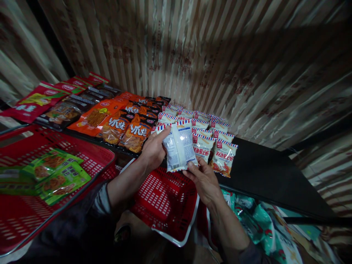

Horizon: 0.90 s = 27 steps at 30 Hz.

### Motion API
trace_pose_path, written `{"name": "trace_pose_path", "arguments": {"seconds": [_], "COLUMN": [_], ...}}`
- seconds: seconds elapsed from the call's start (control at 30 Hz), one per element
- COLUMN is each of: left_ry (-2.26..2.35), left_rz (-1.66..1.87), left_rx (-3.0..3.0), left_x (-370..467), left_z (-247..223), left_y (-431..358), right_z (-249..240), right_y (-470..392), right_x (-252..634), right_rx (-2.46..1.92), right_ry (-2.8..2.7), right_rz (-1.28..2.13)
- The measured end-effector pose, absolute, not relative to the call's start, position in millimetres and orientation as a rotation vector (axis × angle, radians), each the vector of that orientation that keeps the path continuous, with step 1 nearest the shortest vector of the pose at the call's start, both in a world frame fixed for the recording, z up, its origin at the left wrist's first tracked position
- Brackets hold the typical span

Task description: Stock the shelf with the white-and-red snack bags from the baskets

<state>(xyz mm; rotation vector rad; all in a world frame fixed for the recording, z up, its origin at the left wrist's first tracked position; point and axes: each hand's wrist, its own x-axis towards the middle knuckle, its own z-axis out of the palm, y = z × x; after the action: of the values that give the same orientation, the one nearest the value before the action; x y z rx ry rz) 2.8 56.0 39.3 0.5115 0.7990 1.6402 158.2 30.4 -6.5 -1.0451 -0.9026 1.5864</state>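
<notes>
— Item in hand?
— One pack [180, 146], white, blue print, back face toward me. Location: centre of my view, near the front edge of the shelf [264, 165]. Whether it touches the matching packs [224, 157], rowed from its 11 o'clock round to 3, I can't say.
— Fingers, left hand [154, 149]?
— At the pack's 9 o'clock. Thumb over the upper side edge, the rest hidden behind; gap no wider than the pack, which it grips.
— Right hand [204, 180]?
— At 5 o'clock. Thumb on the lower corner, fingers bent round it; pack gripped there too.
— Handling?
— My estimate: light, soft, air-puffed; film slick; contents probably brittle. Best hold: crimped ends or side edges, pinched lightly. Avoid: squeezing the middle, hauling on the back seam.
— Surroundings?
— Orange bags [93, 117], 10 o'clock, on the shelf. Red basket [165, 216], 6 to 7 o'clock, lower down. Second basket [107, 156], 8 o'clock, holding green packs [64, 183].
</notes>
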Motion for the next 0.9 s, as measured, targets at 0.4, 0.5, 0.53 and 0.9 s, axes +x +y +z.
{"name": "trace_pose_path", "arguments": {"seconds": [0.4,0.5,0.53,0.9], "left_ry": [0.901,0.958,0.972,1.102], "left_rz": [1.472,1.382,1.364,1.383], "left_rx": [0.822,0.923,0.946,1.007], "left_x": [-27,-41,-45,-51], "left_z": [42,45,45,44], "left_y": [62,62,62,61], "right_z": [-17,-19,-20,-21], "right_y": [32,33,33,30], "right_x": [159,158,158,156], "right_rx": [-1.056,-1.049,-1.047,-1.075], "right_ry": [-0.97,-0.976,-0.97,-0.972], "right_rz": [1.447,1.425,1.423,1.414]}}
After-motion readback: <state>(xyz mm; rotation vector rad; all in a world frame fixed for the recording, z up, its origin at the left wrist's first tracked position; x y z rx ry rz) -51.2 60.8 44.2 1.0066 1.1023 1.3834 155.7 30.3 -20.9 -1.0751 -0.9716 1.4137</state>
